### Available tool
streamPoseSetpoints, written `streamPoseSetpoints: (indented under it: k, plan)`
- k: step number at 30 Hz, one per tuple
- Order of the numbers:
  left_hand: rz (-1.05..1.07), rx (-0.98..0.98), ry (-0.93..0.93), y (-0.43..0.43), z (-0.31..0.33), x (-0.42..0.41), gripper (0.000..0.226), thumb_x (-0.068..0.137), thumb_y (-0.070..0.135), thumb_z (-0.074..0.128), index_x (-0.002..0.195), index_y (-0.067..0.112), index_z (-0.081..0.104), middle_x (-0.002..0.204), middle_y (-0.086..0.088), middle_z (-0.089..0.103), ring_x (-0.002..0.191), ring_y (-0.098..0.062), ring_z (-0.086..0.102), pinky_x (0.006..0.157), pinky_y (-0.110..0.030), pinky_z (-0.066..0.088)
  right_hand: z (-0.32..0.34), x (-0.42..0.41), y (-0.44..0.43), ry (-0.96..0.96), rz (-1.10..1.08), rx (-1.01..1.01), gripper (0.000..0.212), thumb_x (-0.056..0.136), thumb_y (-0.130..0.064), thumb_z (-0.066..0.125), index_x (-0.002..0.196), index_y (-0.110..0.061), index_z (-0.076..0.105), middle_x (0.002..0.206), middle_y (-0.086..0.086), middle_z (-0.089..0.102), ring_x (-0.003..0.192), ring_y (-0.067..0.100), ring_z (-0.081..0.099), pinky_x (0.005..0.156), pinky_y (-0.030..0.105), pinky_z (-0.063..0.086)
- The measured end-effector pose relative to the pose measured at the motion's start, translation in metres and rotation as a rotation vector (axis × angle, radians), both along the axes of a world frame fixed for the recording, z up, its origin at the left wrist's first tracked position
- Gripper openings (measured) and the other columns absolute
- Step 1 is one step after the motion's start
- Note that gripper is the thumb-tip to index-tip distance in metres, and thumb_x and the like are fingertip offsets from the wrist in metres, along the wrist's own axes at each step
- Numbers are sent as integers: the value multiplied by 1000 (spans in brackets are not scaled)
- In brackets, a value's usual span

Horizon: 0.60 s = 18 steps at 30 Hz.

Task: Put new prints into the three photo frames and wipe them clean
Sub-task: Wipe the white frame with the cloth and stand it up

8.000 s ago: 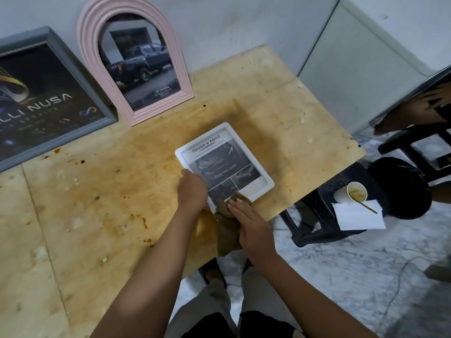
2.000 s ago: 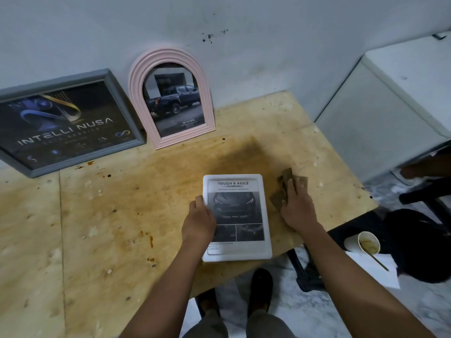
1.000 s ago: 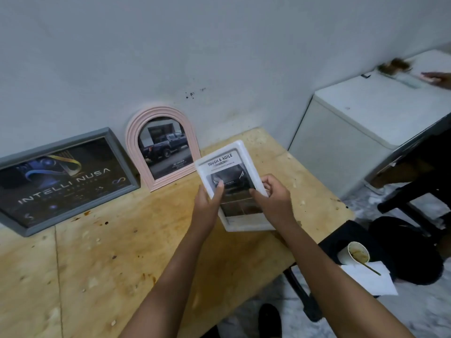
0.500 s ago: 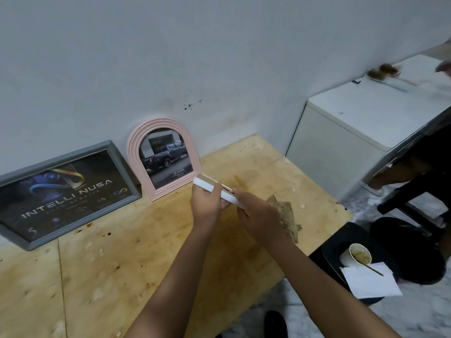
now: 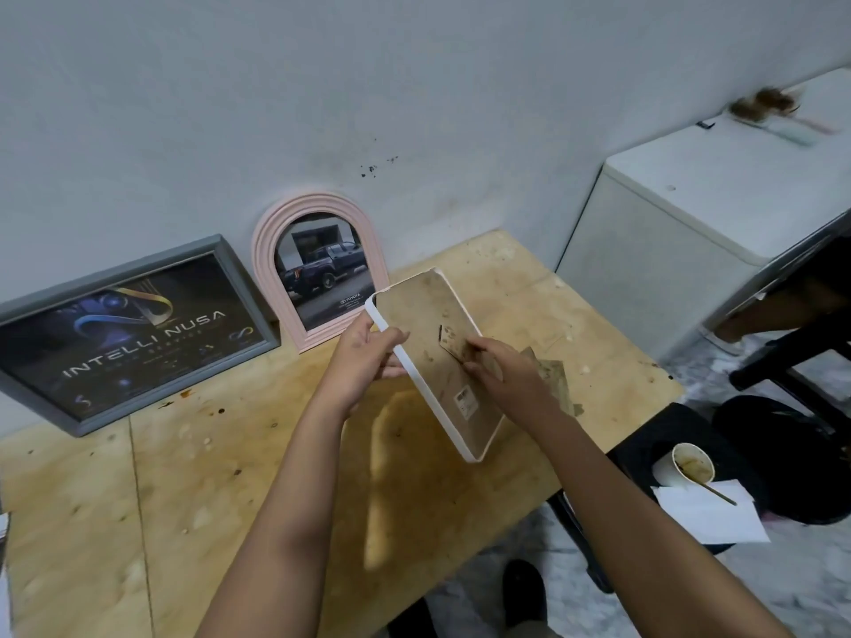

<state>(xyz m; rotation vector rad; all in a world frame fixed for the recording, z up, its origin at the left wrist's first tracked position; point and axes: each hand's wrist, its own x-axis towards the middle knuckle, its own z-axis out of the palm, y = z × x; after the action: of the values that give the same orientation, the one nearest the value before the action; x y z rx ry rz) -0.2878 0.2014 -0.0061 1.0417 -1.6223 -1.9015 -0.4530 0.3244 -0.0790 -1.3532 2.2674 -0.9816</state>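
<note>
1. facing away from the camera, the white frame (image 5: 433, 315) is held tilted above the table (image 5: 230, 476), its brown back showing.
2. its left edge is gripped by the left hand (image 5: 364, 361), fingers curled round it.
3. the back stand (image 5: 450, 337) appears pinched by the right hand (image 5: 506, 373); it is likely best swung out fully before the frame is stood upright.

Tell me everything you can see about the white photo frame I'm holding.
The white frame is rectangular with rounded corners and a white rim. Its back faces the camera, showing a stained brown backing board with a stand flap and a small label. It is held tilted above the wooden table. The left hand grips its left edge; the right hand pinches at the flap.
</note>
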Motion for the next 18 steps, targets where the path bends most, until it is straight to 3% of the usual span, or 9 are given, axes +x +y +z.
streamPoseSetpoints:
  k: [2, 8, 12, 15, 18]
  plan:
    - [-7, 23, 2, -2, 0, 2, 19, 92, 7, 52, 109, 15, 55, 86, -7, 70, 62, -17, 69, 54, -22, 56, 1, 1, 3, 71, 57, 3, 36, 90, -24, 60, 122, -9, 57, 119, 8, 60, 108, 23, 56, 92, 37, 47]
    - [-126, -31, -96, -6, 18, 1, 20, 91, 5, 51, 110, 13, 55, 76, -5, 67, 50, -12, 64, 45, -18, 50, 11, -3, 7, 40, 218, 118, 40, 88, -29, 60, 124, -16, 49, 113, -1, 49, 97, 9, 49, 81, 22, 45]
    - [-177, -103, -152, -3, 26, -8, 22, 89, 6, 54, 109, 15, 54, 77, -4, 68, 55, -16, 66, 48, -21, 51, 17, -2, -1, 118, 155, 157, 30, 80, -26, 63, 107, -15, 54, 99, -3, 45, 86, 11, 46, 68, 24, 39]
    - [-166, -278, -187, 9, 29, -23, 21, 87, 11, 55, 106, 19, 56, 82, -8, 66, 63, -21, 62, 54, -30, 53, 23, -3, -13, 336, 2, 191, 19, 81, -24, 56, 98, -16, 57, 102, 0, 52, 100, 21, 46, 77, 32, 40]
    - [-61, -389, -194, 17, 30, -43, 16, 86, 18, 56, 101, 24, 56, 85, 5, 63, 68, -18, 62, 62, -36, 56, 29, -11, -21, 529, -128, 254, 27, 87, -27, 50, 110, -23, 63, 118, -1, 53, 112, 22, 41, 83, 34, 34]
